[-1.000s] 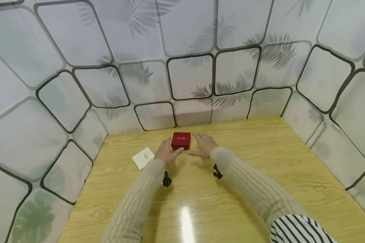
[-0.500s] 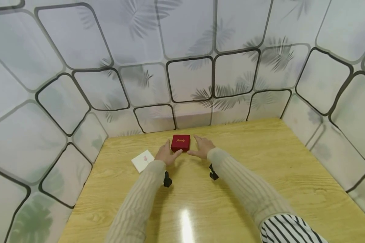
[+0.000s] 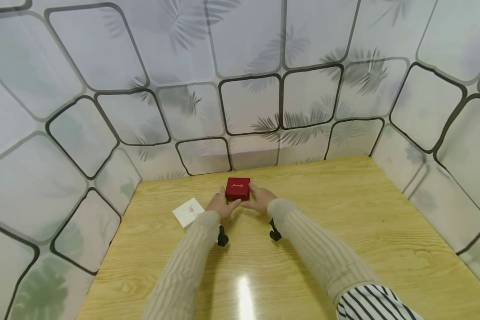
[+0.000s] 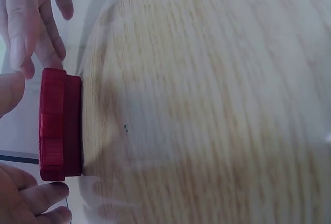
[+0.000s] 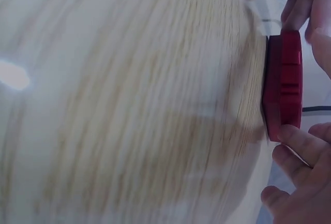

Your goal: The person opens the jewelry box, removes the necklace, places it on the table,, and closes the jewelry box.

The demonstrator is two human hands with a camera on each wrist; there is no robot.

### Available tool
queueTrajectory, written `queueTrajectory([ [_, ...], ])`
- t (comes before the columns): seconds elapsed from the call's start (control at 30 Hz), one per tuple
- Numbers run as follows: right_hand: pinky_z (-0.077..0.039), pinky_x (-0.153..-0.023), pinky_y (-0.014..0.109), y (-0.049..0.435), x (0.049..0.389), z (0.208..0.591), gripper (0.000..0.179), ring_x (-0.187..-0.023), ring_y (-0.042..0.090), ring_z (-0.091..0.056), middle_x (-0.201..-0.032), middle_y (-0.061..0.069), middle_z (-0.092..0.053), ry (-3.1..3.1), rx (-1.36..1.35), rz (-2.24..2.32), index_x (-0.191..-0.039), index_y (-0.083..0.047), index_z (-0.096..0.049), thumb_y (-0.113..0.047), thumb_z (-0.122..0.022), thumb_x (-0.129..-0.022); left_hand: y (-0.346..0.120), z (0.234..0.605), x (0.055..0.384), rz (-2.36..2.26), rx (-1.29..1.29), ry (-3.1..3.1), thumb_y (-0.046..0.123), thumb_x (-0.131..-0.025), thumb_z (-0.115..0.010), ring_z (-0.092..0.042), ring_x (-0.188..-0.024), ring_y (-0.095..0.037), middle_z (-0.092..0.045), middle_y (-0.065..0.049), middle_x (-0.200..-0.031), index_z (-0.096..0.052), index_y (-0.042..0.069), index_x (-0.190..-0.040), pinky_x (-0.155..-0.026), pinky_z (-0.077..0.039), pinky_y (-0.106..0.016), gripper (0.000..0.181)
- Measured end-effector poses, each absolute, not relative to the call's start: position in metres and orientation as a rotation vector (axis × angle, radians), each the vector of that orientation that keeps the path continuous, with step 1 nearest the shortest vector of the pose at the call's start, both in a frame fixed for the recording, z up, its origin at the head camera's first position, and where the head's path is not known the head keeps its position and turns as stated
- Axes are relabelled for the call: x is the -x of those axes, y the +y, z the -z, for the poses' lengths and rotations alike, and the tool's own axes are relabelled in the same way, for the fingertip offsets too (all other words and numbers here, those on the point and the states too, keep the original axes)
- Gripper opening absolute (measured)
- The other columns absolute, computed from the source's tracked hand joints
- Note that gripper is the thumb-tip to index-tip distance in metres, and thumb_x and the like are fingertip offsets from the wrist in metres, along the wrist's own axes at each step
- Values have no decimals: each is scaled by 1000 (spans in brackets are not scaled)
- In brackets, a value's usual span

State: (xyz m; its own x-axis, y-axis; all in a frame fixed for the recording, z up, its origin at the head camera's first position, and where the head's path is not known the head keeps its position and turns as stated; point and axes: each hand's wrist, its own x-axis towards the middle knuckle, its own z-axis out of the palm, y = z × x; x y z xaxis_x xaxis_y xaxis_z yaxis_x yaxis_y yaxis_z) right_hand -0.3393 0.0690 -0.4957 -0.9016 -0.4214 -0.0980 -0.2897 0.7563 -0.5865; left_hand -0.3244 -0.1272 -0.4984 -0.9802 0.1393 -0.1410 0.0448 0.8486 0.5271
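A small red jewelry box [image 3: 238, 190] with gold lettering on its lid sits on the wooden table near the back wall. My left hand [image 3: 219, 206] is at its left side, fingers stretched along it and thumb across the front corner. On the opposite side, my right hand [image 3: 258, 198] has its fingers at the box's right edge and its thumb in front. In the right wrist view a right-hand fingertip [image 5: 289, 132] touches the side of the red box [image 5: 284, 87]. The left wrist view shows left-hand fingers [image 4: 44, 198] right at the box's side [image 4: 61, 125].
A flat white square piece with a pink flower print [image 3: 188, 212] lies left of the left hand, partly behind the sleeve. Patterned curtain walls [image 3: 248, 104] enclose the wooden table [image 3: 324, 213] at the back and sides.
My right hand has moved left from beside the box to its right edge. The left hand has shifted slightly right and stays at the left side. The box has not visibly moved.
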Motion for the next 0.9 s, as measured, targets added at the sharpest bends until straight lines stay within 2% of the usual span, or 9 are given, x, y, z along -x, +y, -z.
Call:
queueTrajectory([
  [0.2,-31,-111,40,65,335,494,90,-136,28,-37,-152,14,-32,2710,558,823,-153,-5,-17,-56,-57,-90,-129,508,330,-800,-174,2843,61,-91,-51,-36,-134,-38,-36,-25,-147,-13,12,-155,-108,-33,-49,89],
  [0.47,-30,-111,40,65,335,497,87,-136,29,-37,-150,15,-35,2738,612,853,-150,1,-25,-53,-59,-91,-129,509,331,-796,-192,2839,58,-93,-50,-41,-131,-37,-40,-25,-144,-16,9,-154,-107,-35,-48,86],
  [0.57,-30,-111,40,65,335,497,86,-136,29,-37,-150,16,-35,2750,616,847,-149,2,-26,-53,-59,-91,-128,506,328,-779,-177,2835,58,-94,-48,-38,-133,-37,-37,-24,-146,-16,7,-154,-108,-33,-48,86],
  [0.73,-28,-112,39,64,334,498,86,-137,28,-36,-151,14,-35,2751,561,877,-150,0,-26,-51,-61,-90,-125,499,322,-782,-163,2827,55,-95,-49,-33,-136,-37,-33,-21,-150,-17,5,-153,-110,-30,-47,84],
  [0.9,-31,-111,39,64,334,501,84,-135,27,-39,-148,14,-38,2748,532,957,-150,-1,-28,-46,-64,-90,-124,498,321,-798,-169,2822,54,-95,-50,-35,-136,-35,-34,-19,-150,-19,5,-153,-110,-30,-46,82],
])
